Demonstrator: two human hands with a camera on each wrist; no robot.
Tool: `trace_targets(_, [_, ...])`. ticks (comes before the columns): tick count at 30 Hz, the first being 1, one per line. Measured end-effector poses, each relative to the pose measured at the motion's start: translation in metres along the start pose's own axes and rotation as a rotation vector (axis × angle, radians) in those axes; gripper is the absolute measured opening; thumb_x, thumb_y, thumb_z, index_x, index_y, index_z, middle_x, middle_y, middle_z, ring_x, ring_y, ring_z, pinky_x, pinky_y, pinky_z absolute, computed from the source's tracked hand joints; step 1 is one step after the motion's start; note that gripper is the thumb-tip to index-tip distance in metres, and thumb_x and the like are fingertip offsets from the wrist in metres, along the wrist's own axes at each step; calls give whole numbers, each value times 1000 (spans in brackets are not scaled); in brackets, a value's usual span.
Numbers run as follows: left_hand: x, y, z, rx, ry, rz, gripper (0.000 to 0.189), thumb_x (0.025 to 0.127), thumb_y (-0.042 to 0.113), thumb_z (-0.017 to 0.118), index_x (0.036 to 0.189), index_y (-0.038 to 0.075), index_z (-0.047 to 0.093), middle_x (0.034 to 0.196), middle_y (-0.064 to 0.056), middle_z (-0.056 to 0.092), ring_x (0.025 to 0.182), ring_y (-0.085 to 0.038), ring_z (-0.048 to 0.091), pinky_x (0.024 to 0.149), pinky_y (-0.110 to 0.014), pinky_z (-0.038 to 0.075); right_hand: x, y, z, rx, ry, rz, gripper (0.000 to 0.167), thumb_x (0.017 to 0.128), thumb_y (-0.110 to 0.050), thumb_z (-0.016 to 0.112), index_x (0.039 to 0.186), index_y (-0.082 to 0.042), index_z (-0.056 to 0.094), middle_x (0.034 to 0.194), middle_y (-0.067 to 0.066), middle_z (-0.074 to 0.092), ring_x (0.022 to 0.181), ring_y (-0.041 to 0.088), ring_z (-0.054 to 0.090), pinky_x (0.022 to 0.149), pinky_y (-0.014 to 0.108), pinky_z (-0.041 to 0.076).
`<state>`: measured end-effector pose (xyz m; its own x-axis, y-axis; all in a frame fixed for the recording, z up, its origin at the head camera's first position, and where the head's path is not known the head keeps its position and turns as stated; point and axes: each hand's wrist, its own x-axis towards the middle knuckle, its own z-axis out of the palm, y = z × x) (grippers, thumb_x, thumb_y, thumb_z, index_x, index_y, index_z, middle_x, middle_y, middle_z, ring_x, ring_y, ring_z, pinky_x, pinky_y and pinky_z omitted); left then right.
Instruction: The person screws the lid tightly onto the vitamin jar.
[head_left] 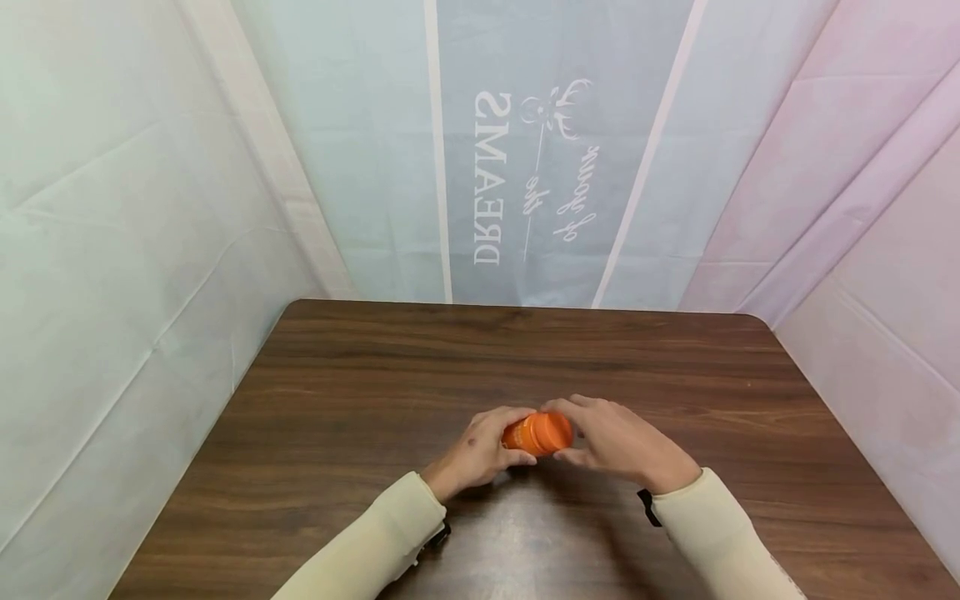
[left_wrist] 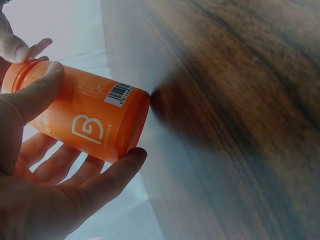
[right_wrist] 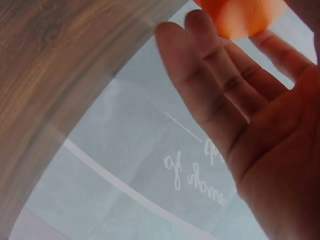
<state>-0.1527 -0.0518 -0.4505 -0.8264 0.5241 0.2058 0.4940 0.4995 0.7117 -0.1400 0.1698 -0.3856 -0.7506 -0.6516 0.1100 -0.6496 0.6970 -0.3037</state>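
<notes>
Left hand (head_left: 480, 446) clamping orange bottle (head_left: 519, 434) over table (head_left: 375, 375), long axis slanting toward right hand (head_left: 622, 437), orange cap (head_left: 557, 431) facing its palm; right fingers (right_wrist: 187, 72) standing apart, thumb and forefinger straddling cap, whether pinching, cannot tell.

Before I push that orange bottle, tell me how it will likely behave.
Laid on its side, the orange bottle would probably roll, given its round body. Its smooth look suggests it may be slippery. It seems stiff: no dent shows where the left hand grips it.
</notes>
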Motion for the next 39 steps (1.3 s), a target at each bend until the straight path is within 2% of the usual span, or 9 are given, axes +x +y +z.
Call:
trace_targets(6, [1, 1, -1, -4, 1, -12, 56, 80, 15, 85, 131, 9, 63, 122, -7, 66, 104, -17, 61, 89, -31, 51, 4, 1, 8, 40, 29, 99, 39, 92, -41, 72, 102, -5, 61, 68, -9, 53, 54, 1, 44, 51, 20, 41])
trace_targets(11, [2, 2, -3, -12, -5, -18, 55, 80, 14, 85, 131, 8, 63, 123, -7, 66, 106, -18, 61, 90, -31, 51, 6, 0, 11, 5, 15, 210, 52, 95, -61, 56, 85, -10, 58, 57, -8, 45, 47, 3, 39, 47, 22, 37])
trace_targets(15, [3, 2, -4, -11, -9, -16, 57, 80, 15, 85, 132, 9, 63, 123, -7, 65, 104, -17, 61, 89, -31, 51, 3, 1, 4, 1, -18, 200, 63, 88, -62, 65, 117, -6, 63, 87, 2, 66, 63, 8, 55, 59, 29, 49])
trace_targets(19, [3, 2, -6, -15, -11, -15, 58, 80, 16, 86, 133, 10, 62, 122, -7, 66, 104, -17, 61, 91, -33, 50, 0, 2, -5, 10, -48, 99, 68, 85, -39, 81, 140, -13, 53, 116, 5, 64, 78, 14, 63, 68, 35, 53])
trace_targets(23, [4, 2, -7, -24, -14, -18, 58, 80, 15, 86, 132, 10, 62, 122, -6, 66, 104, -17, 61, 92, -33, 50, 1, 3, -5, 23, -41, 44, 53, 87, -29, 79, 131, -10, 58, 101, -3, 64, 72, 10, 59, 63, 28, 50])
trace_targets(27, [4, 4, -8, -26, -15, -27, 56, 80, 15, 85, 131, 9, 63, 123, -7, 65, 105, -17, 61, 90, -32, 51, 6, 2, 0, 9, -19, 126, 42, 94, -45, 69, 109, -7, 62, 75, -8, 58, 59, 4, 50, 55, 24, 44])
trace_targets(31, [5, 4, -9, -24, -11, -22, 55, 80, 14, 85, 131, 9, 63, 124, -7, 65, 107, -18, 61, 91, -32, 51, 9, 2, 5, -51, -14, 208, 52, 97, -60, 54, 86, -10, 60, 58, -9, 45, 49, 4, 41, 50, 24, 39])
trace_targets(35, [5, 4, -10, -22, -15, -23, 56, 80, 15, 85, 131, 10, 63, 123, -6, 66, 105, -17, 61, 90, -32, 51, 8, 1, 0, -64, -15, 191, 58, 90, -65, 60, 103, -8, 66, 76, -3, 63, 56, 5, 50, 54, 27, 45])
trace_targets(39, [5, 4, -11, -35, -24, -35, 58, 80, 16, 85, 133, 12, 62, 123, -5, 66, 105, -16, 61, 90, -33, 51, 5, 2, -9, -53, -34, 91, 65, 83, -48, 79, 134, -13, 58, 110, 1, 66, 66, 6, 55, 58, 30, 49])
